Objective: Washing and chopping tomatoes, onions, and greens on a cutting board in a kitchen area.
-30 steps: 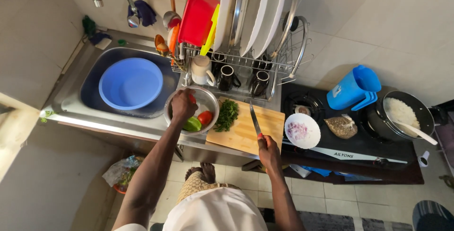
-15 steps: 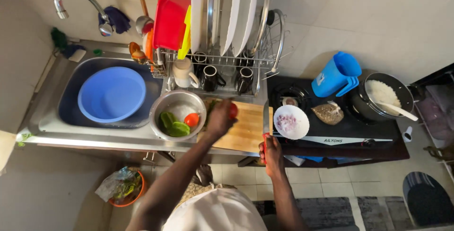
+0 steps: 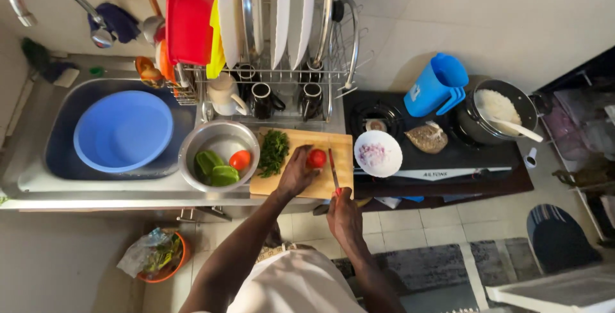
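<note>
Head view looks straight down on your wooden cutting board [image 3: 301, 181], which lies on the counter [image 3: 96, 191] and serves as the landmark; your left hand [image 3: 296, 173] rests on the board with its fingers curled round a red tomato [image 3: 316, 158], so that grip is closed on the tomato, which sits on the board's right half; your right hand [image 3: 344, 215] is just below the board's lower right corner, wrapped round the handle of a knife [image 3: 333, 171], so that grip is closed too; the blade lies along the board's right edge, just beside the tomato, though you cannot tell whether it touches it; a heap of chopped green herbs [image 3: 273, 152] sits on the board's left part, near your left hand; just left of the board stands a steel bowl [image 3: 219, 141] holding green peppers [image 3: 215, 168] and a second tomato [image 3: 239, 160]; further left, a blue basin [image 3: 123, 131] sits in the sink [image 3: 59, 159]; behind the board a dish rack [image 3: 269, 44] holds plates and mugs; right of the board a white bowl of chopped onion [image 3: 378, 154] rests on the stove [image 3: 442, 156], with a blue jug [image 3: 435, 85] and a pot of rice [image 3: 503, 111] beyond it.
</note>
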